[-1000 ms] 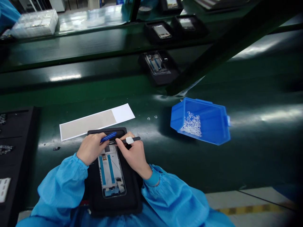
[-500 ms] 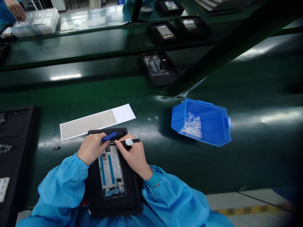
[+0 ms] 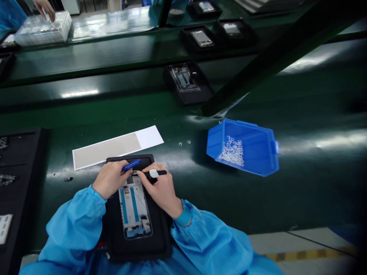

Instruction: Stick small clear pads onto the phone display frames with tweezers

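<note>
- Where the two blue sleeves meet at the bottom centre of the frame, a black tray (image 3: 157,236) lies on the green bench (image 3: 200,198). An open phone frame (image 3: 134,208) sits in its recess, long side running up the picture.
- On the tray's upper left part rests the left hand (image 3: 110,182). Its fingers are curled around a blue tool (image 3: 131,165) that slants up and to the right, just above the phone frame's top end.
- On the tray's right side lies the right hand (image 3: 160,191). Thumb and forefinger are pinched on a thin black tool (image 3: 153,173) with a white tag. Its left end reaches the top edge of the phone frame, but the contact itself is too small to make out.
- Just above the tray, a paper strip (image 3: 114,147), tan with a white right end, lies slanted on the bench.
- Right of centre sits a blue bin (image 3: 252,156) with a heap of small white parts (image 3: 231,151) inside. Two loose parts (image 3: 184,143) lie between the strip and the bin.
- At the left edge is a dark side tray (image 3: 23,152).
- Higher up, a carrier (image 3: 200,93) on the belt holds another frame, with two more carriers (image 3: 189,46) above it.
- In the upper left corner, another person's hand (image 3: 44,7) touches a clear plastic box (image 3: 43,28).
</note>
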Action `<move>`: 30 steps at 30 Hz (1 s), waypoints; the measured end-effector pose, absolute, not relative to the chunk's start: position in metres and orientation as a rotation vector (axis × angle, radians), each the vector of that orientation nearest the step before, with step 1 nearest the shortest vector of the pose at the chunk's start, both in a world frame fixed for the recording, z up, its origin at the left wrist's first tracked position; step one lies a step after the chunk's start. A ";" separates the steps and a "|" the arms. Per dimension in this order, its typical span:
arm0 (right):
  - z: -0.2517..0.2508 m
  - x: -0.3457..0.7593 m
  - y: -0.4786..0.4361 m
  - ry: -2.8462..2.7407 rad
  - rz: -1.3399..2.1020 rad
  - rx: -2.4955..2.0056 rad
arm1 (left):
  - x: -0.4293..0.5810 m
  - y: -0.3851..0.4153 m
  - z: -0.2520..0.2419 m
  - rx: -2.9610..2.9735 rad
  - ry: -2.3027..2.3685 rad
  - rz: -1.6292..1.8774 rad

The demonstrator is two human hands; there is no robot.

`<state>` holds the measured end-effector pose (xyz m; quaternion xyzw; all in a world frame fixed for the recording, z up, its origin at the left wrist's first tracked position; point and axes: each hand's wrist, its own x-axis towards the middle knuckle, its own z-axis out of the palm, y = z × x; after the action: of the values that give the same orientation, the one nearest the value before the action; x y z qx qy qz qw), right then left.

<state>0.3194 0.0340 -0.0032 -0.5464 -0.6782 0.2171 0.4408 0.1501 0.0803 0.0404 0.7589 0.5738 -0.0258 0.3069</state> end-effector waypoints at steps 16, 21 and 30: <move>-0.014 0.322 0.035 -1.219 0.902 -1.297 | 0.154 0.072 0.040 2.002 1.610 0.059; -0.018 0.325 0.035 -1.120 0.921 -1.246 | 0.114 0.038 0.037 1.729 1.713 0.705; -0.020 0.320 0.037 -1.096 0.823 -1.260 | 0.069 -0.102 -0.005 1.789 1.825 0.444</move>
<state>0.3205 0.0366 -0.0203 -0.5428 -0.4722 0.3546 0.5972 0.0685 -0.1015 -0.0045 0.6642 0.6772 0.1646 0.2704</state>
